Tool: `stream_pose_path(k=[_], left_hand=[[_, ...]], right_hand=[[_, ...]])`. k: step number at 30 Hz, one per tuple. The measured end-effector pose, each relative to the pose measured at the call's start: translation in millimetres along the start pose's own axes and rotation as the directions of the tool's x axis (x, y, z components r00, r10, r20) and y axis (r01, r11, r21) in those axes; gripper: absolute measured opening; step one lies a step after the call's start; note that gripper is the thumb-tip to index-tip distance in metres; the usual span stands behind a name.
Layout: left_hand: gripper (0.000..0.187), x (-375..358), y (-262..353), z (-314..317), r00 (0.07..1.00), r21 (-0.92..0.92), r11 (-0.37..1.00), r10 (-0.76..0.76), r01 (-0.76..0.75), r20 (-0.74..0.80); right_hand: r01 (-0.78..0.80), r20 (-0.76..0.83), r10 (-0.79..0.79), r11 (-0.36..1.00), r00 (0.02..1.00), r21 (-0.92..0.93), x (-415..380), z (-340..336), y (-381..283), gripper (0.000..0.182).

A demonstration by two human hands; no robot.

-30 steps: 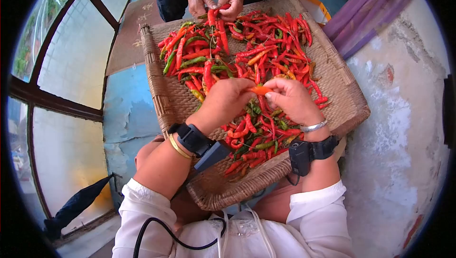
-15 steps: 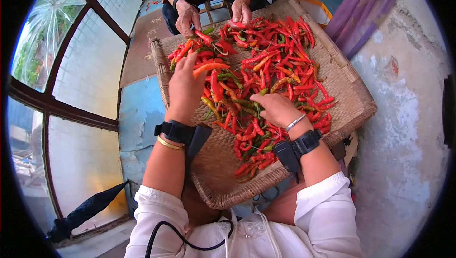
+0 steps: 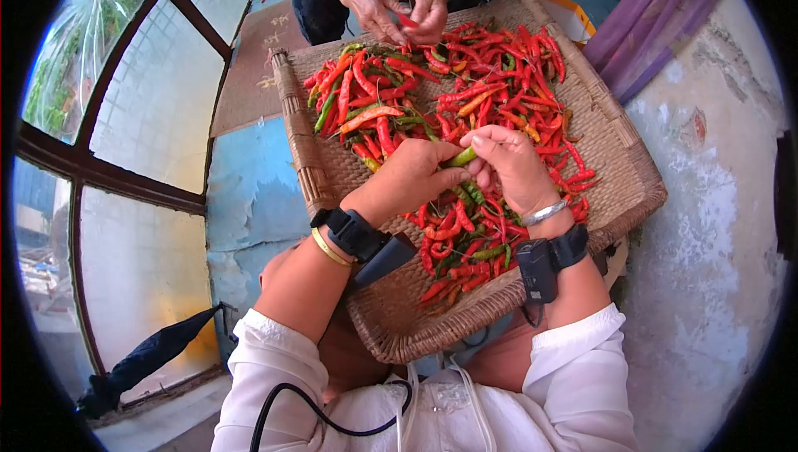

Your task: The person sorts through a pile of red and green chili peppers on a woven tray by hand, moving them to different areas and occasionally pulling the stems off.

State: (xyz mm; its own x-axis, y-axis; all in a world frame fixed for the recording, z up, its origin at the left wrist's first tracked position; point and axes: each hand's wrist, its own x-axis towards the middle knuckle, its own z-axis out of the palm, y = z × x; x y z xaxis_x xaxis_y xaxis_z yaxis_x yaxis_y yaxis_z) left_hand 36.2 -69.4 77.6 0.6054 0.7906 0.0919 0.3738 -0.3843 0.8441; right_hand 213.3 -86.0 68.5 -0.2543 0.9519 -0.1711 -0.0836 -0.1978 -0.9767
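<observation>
L hand (image 3: 409, 176) grip closed on one end of a green chili (image 3: 462, 158); R hand (image 3: 510, 166) pinches the other end, thumb w/ fingertips, grip narrow. Chili held over the woven basket (image 3: 619, 148), above the red & green chilies (image 3: 499, 94) piled in it. Both hands hide part of the pile. An orange chili (image 3: 371, 117) lies on the pile, up & left of L hand. Across the basket, a co-worker's hands (image 3: 401, 18) hold a red chili (image 3: 406, 20) near the far rim. Purple curtain (image 3: 648, 19) hangs to the right, by the wall.
</observation>
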Motion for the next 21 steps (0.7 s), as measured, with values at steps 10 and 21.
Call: stream_pose_path(k=[10,21], left_hand=[[0.022,-10,-16,-36,0.906,0.054,0.953,-0.264,0.298,-0.331],[0.023,-14,-34,-35,0.824,0.501,0.860,0.215,0.095,-0.525]], right_hand=[[0.102,0.063,-0.120,0.351,0.991,-0.931,4,-12,16,0.021],[0.037,0.059,0.129,0.164,0.990,-0.986,11,-14,30,0.017]])
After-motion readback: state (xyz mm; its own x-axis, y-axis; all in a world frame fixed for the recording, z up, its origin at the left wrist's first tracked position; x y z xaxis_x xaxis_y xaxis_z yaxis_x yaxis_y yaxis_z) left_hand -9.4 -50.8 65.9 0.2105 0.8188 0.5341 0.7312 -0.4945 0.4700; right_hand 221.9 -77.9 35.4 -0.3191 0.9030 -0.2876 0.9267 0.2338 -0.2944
